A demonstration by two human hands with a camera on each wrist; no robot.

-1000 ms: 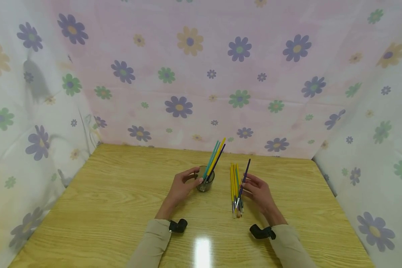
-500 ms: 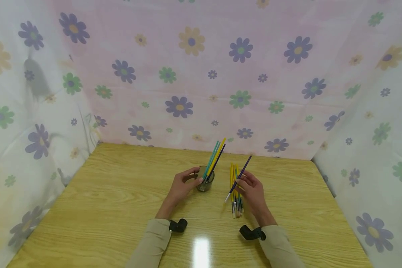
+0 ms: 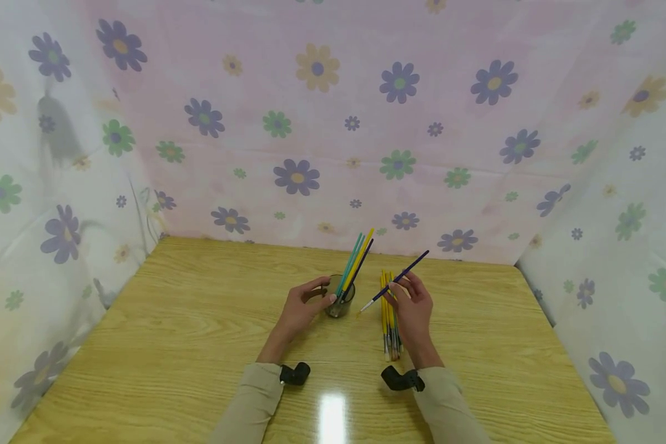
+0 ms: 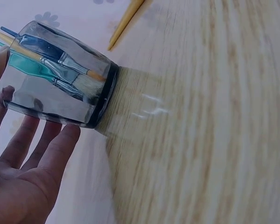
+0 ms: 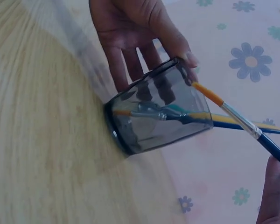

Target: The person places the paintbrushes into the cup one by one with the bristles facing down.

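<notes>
We grip the smoked-glass tumbler [image 4: 56, 100] between the thumb and curled fingers of our left hand [image 3: 302, 310]; it stands upright on the wood-grain table [image 3: 200, 345] with standing paintbrushes [image 3: 359, 259] leaning inside. Right of the tumbler, we pinch a dark-blue paintbrush [image 3: 382, 293] in our right hand [image 3: 413, 310], its orange bristles [image 5: 207, 93] angled tumblerward, near a group of loose paintbrushes [image 3: 385, 314].

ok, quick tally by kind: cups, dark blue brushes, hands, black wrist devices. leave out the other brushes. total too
Cup: 1
Dark blue brushes: 2 (one in the cup, one held)
Hands: 2
Black wrist devices: 2
Total: 7
</notes>
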